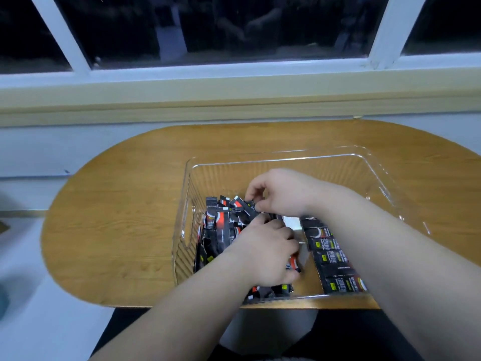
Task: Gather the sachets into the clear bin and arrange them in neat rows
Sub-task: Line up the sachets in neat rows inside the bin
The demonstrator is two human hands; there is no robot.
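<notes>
Wooden desk under a dark window: both hands reach into the clear bin, sorting loose sachets.
Right hand pinches one upright sachet's top end, the jumble lying just left of its fingers. Left hand, nearer, curls round several more. A laid row runs near-to-far at right, each sachet crosswise. The print shows yellow marks but is too blurred to read.
</notes>
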